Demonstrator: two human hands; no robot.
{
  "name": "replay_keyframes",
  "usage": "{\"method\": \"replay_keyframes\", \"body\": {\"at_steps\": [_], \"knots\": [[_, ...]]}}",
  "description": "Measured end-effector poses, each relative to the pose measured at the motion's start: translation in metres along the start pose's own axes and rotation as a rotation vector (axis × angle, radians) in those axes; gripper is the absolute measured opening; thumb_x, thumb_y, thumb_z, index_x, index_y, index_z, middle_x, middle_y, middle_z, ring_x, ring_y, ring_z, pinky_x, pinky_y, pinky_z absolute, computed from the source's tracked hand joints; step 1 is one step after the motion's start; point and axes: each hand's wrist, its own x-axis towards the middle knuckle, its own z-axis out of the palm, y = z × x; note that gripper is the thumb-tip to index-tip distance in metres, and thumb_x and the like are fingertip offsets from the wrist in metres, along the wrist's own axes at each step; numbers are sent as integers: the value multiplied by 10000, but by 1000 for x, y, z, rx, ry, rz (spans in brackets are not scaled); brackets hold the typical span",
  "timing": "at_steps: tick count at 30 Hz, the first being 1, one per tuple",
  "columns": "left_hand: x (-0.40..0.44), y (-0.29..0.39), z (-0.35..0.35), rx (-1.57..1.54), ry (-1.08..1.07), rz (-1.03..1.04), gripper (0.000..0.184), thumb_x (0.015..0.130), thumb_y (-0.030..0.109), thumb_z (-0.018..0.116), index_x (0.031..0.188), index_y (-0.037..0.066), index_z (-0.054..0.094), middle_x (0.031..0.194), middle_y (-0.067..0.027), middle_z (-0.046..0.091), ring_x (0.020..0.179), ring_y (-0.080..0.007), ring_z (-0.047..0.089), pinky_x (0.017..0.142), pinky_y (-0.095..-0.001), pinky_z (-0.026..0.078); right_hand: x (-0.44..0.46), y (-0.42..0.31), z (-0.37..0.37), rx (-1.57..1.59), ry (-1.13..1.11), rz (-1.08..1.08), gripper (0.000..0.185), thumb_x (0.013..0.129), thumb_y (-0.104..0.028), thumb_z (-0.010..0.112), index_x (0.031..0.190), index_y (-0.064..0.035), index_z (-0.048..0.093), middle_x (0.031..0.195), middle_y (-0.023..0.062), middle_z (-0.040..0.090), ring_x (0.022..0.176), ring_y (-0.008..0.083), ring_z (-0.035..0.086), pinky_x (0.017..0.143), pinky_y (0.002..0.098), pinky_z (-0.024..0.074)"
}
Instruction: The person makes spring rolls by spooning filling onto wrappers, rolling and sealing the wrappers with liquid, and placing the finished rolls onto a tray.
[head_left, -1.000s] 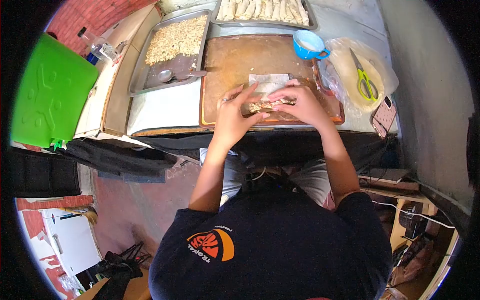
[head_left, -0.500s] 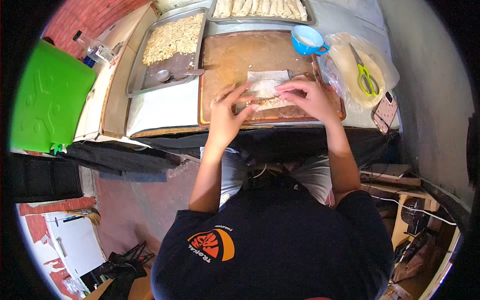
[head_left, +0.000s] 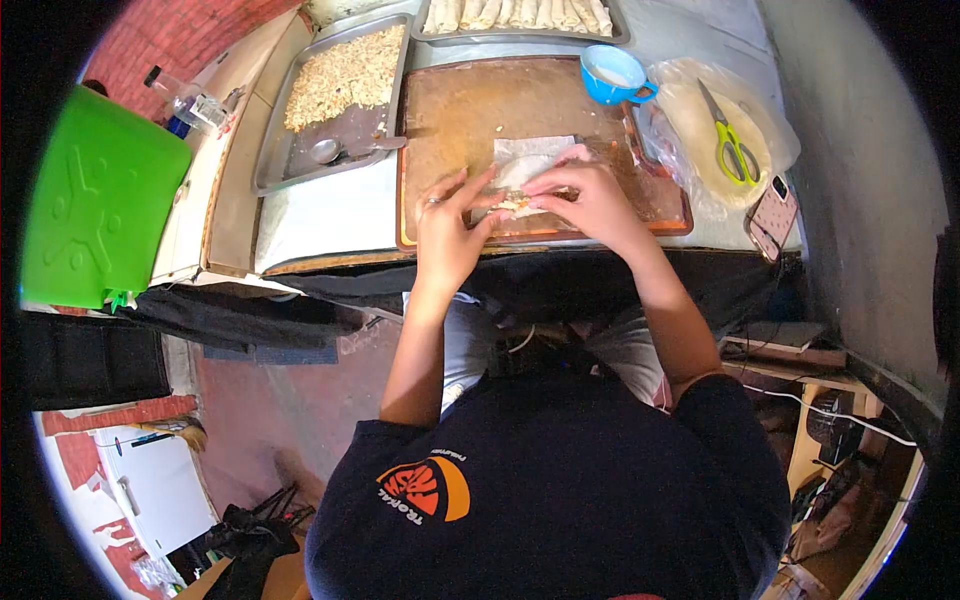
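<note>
A thin pale spring roll wrapper [head_left: 533,148] lies on the brown board [head_left: 470,100], with a line of chopped filling [head_left: 515,205] along its near part. My left hand [head_left: 452,215] is at the wrapper's left end, its thumb and fingers curved around the edge by the filling. From the right, my right hand [head_left: 582,197] pinches the wrapper's near side with thumb and fingers, covering the right end of the filling. The fingertips of both hands are close together over the filling.
A metal tray [head_left: 268,160] of chopped filling with a spoon [head_left: 326,151] stands at left. Behind is a tray of finished rolls [head_left: 520,14]. At right are a blue cup [head_left: 607,88], stacked round wrappers [head_left: 700,150] in plastic, green-handled scissors [head_left: 738,162] and a phone [head_left: 772,220].
My right hand has moved left and inward along the wrapper, now covering the right part of the filling. My left hand has barely moved.
</note>
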Motion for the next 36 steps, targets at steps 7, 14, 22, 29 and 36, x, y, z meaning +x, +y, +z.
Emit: {"method": "replay_keyframes", "body": {"at_steps": [7,14,22,29,36], "knots": [[5,-3,-3,-9,-8,-7,634,672,81,856,1268,68,640,1021,-88,742,1151,-252,594,974,-362,447,5,-9,6,-181,-36,-62,246,756,-231,784,993,-164,769,924,12,744,973,240,596,899,402,442],[17,14,-19,-29,-7,-73,635,639,69,874,1239,108,672,964,-72,741,1110,-209,612,987,-347,440,8,-11,2,-96,21,-73,250,780,-222,766,1013,-131,761,960,27,740,988,240,604,872,390,450],[39,18,8,-61,-68,22,318,769,221,798,1063,106,753,864,-79,743,1117,-282,612,1018,-423,390,-13,7,-39,176,251,219,232,861,-154,707,1068,-54,727,921,122,728,846,224,648,772,346,497],[28,20,16,-10,-185,28,383,955,360,569,1217,106,682,1087,-164,701,1194,-358,563,1076,-485,315,-36,0,-59,-71,135,150,211,891,-151,667,1069,-53,724,918,112,721,841,234,646,779,344,492],[19,-5,-4,-68,-222,74,451,1004,377,456,1334,103,594,1124,-154,700,1226,-371,535,1107,-508,274,-47,7,-53,-51,168,75,205,887,-115,654,1071,-59,725,911,112,720,865,248,628,810,362,476]]}}
